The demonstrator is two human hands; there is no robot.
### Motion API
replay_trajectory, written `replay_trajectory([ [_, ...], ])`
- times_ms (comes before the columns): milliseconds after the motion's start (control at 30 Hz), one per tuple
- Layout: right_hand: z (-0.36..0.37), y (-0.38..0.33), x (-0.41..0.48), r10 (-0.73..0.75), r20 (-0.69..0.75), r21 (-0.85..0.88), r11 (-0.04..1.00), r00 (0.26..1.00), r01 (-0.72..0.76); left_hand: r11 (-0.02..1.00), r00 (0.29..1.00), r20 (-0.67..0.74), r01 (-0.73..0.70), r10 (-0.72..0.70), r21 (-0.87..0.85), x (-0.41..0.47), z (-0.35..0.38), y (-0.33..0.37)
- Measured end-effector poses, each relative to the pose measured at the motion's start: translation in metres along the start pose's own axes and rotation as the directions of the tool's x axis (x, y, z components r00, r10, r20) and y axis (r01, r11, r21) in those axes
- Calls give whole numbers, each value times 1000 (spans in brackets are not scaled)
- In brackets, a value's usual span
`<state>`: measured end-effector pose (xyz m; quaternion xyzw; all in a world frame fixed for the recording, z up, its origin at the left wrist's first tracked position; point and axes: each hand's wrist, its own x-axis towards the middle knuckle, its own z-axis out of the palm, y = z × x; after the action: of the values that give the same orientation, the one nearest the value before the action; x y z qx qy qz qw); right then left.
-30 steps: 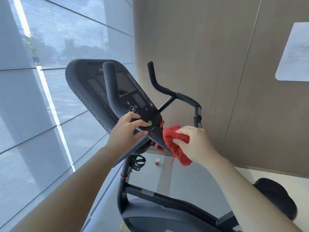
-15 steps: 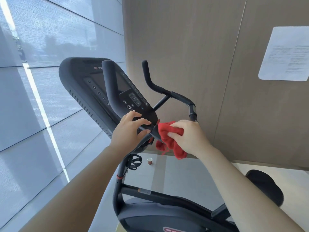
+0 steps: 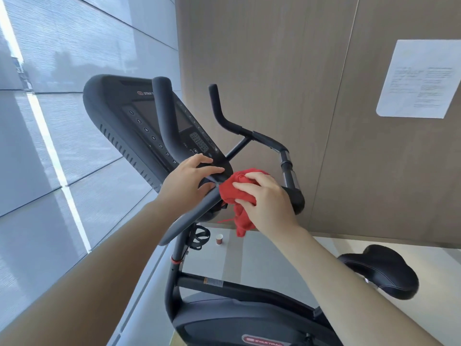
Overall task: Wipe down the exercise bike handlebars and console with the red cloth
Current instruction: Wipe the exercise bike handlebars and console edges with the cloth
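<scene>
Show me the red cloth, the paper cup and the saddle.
red cloth (image 3: 228,192), head view, bunched upper part.
paper cup (image 3: 219,239), head view, its side.
saddle (image 3: 384,270), head view, padded top.

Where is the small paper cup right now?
In the head view the paper cup stands on the floor, just right of the bottle cage and below the red cloth held by the right hand.
</scene>
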<state>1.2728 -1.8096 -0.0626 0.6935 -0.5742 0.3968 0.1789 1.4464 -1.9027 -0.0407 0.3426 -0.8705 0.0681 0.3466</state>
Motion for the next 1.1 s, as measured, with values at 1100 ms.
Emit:
replay_trajectory([
  [1100, -26, 9, 31, 166, 158, 208, 958, 973, -197, 998, 999, -18, 44, -43, 36, -2, -9, -5],
])
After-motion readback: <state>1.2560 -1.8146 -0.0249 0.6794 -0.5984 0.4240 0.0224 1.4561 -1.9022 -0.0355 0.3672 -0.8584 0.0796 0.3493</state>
